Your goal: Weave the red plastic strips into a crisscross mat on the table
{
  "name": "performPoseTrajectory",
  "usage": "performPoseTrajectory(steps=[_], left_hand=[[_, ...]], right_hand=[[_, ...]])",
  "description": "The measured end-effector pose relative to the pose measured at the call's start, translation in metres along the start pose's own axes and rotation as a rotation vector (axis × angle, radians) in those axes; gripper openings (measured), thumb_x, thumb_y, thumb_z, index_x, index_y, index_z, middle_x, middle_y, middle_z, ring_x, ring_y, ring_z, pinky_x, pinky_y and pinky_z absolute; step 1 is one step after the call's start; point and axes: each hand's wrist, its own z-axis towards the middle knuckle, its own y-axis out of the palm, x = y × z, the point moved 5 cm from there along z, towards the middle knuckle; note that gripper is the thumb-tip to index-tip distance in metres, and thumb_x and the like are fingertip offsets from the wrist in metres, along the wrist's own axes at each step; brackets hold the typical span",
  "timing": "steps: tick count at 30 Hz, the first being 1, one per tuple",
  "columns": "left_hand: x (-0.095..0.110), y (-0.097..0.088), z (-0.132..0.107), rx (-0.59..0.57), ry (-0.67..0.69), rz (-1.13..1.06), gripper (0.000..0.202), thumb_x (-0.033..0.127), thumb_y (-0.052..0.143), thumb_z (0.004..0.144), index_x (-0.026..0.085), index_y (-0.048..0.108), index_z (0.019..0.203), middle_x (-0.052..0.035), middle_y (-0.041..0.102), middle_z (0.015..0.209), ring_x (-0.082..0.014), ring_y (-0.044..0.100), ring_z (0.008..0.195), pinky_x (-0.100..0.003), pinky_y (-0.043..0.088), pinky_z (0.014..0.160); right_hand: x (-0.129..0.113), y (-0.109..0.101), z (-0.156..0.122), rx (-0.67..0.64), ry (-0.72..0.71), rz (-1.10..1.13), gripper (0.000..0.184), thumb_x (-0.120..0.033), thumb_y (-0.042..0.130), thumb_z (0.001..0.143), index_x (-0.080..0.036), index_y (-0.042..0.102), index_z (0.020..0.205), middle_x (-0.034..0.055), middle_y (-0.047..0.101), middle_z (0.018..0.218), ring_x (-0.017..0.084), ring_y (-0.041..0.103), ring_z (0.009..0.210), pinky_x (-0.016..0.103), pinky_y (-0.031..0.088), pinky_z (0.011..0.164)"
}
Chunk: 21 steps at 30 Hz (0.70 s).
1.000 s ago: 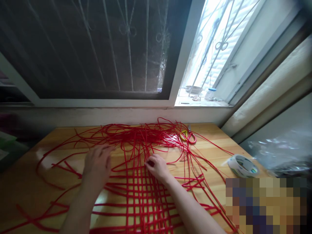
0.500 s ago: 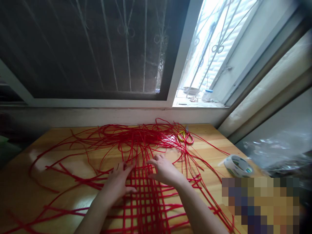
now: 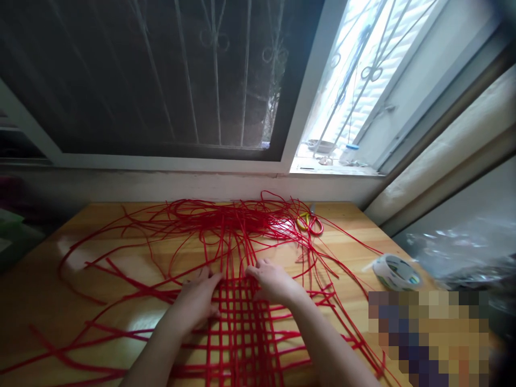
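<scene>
A loose lattice of woven red cords (image 3: 237, 328) lies on the wooden table, running from its far edge toward me. At the lattice's upper left corner is my left hand (image 3: 198, 298), its thumb and fingers apart and resting against the cords. My right hand (image 3: 272, 280) is at the upper right corner, with curled fingers closed on the red cords there. Its thumb is partly hidden beneath the hand. Long uncut cords (image 3: 237, 217) spread beyond both hands in a tangled heap, and loose cord ends reach out on both sides.
Scissors with yellow and red handles (image 3: 310, 223) lie at the heap's right end. A roll of clear tape (image 3: 397, 272) sits near the table's (image 3: 133, 258) right edge, beside crumpled plastic (image 3: 455, 252). A wall and a barred window (image 3: 193, 80) stand behind; a blurred patch covers the lower right.
My right fingers have drawn in closer to the lattice's top edge. My left thumb has moved in nearer its fingers. The view has shifted slightly, and a cord now slants across above the hands.
</scene>
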Motion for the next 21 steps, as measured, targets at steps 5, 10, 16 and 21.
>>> performPoseTrajectory(steps=[5,10,16,21], left_hand=[[0.002,-0.003,-0.003,-0.028,0.023,0.009,0.051,0.022,0.065,0.059,0.026,0.056,0.109,-0.0074,0.054,0.105,-0.0259,0.05,0.101,-0.034,0.039,0.084],[0.012,-0.018,-0.01,0.085,0.074,0.037,0.057,0.033,0.069,0.062,0.023,0.052,0.116,-0.0087,0.051,0.115,-0.0267,0.047,0.108,-0.036,0.037,0.09],[0.012,0.005,-0.019,0.204,0.14,0.087,0.061,0.045,0.068,0.065,0.019,0.051,0.117,-0.0111,0.052,0.114,-0.027,0.047,0.107,-0.038,0.037,0.093],[0.004,0.036,-0.022,0.37,0.114,0.064,0.057,0.052,0.055,0.074,0.019,0.049,0.121,-0.0122,0.048,0.12,-0.0271,0.041,0.111,-0.041,0.034,0.095]], right_hand=[[0.0,0.001,0.001,-0.081,-0.024,0.016,0.028,-0.019,0.06,0.068,-0.022,0.058,0.096,0.0055,0.057,0.087,0.018,0.054,0.074,0.024,0.034,0.056],[0.006,-0.016,-0.006,0.003,-0.004,0.115,0.048,-0.034,0.065,0.07,-0.024,0.051,0.115,0.0064,0.057,0.096,0.021,0.053,0.088,0.027,0.039,0.068],[-0.004,-0.009,-0.037,0.153,0.044,0.104,0.034,-0.036,0.061,0.076,-0.02,0.055,0.105,0.0075,0.055,0.097,0.022,0.05,0.092,0.03,0.041,0.075],[-0.011,0.034,-0.048,0.372,0.118,0.1,0.042,-0.033,0.058,0.078,-0.023,0.049,0.118,0.0088,0.052,0.105,0.023,0.044,0.099,0.035,0.038,0.085]])
